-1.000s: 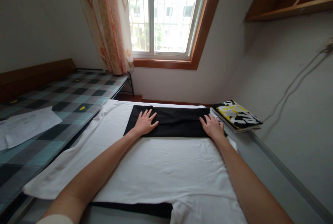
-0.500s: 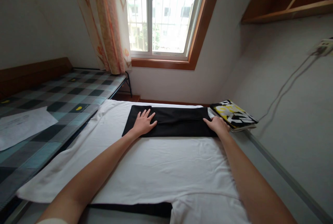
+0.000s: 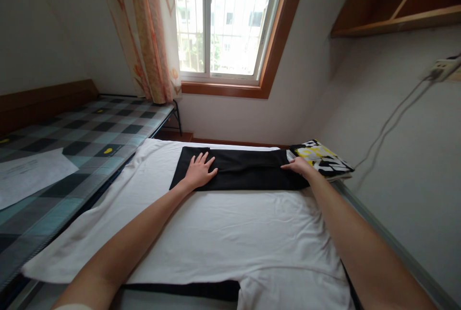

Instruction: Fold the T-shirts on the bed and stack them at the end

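A white T-shirt (image 3: 230,233) lies spread out, with a sleeve at the lower right. Across its far end rests a black folded garment (image 3: 248,170) in a long flat strip; its exact kind cannot be made out. My left hand (image 3: 200,170) presses flat on the garment's left part, fingers spread. At the right end, my right hand (image 3: 301,167) has its thumb and finger closed on the black fabric; the other fingers are partly hidden. Just beyond that hand sits a folded black, white and yellow printed cloth stack (image 3: 324,159).
To the left stands a bed with a checked mattress (image 3: 137,113), a sheet of paper (image 3: 36,175) on it. A curtain (image 3: 151,36) hangs beside the window (image 3: 230,27). A wooden shelf (image 3: 399,24) and a socket with a cord (image 3: 441,70) are on the right wall.
My right hand has turned, its fingers now pointing more to the left and drawn together, and the garment's near right corner reaches slightly further right. My left hand stays in place.
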The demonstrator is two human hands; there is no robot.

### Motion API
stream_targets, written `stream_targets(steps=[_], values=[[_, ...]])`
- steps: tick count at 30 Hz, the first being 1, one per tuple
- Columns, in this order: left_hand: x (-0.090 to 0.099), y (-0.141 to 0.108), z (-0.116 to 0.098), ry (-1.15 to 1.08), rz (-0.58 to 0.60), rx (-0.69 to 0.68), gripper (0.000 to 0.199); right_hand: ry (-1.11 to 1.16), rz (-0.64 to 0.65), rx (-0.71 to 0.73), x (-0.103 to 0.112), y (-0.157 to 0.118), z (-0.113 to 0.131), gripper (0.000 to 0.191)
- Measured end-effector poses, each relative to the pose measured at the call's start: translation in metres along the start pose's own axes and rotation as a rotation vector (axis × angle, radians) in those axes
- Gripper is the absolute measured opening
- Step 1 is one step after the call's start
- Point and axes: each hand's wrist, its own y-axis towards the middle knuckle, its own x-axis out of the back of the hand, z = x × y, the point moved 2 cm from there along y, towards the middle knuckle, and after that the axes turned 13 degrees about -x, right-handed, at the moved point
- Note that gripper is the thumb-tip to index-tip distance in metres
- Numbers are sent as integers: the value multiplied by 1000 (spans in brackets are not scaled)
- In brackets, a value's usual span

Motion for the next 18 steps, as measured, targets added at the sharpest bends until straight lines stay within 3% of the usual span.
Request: stream_targets(steps=[9,18], values=[[-2,0,1,6,-7,-13,60,-132,-53,81,1,3,11,17],[-1,-1,0,1,-15,-6,59,-162,-161,101,-1,-1,16,39]])
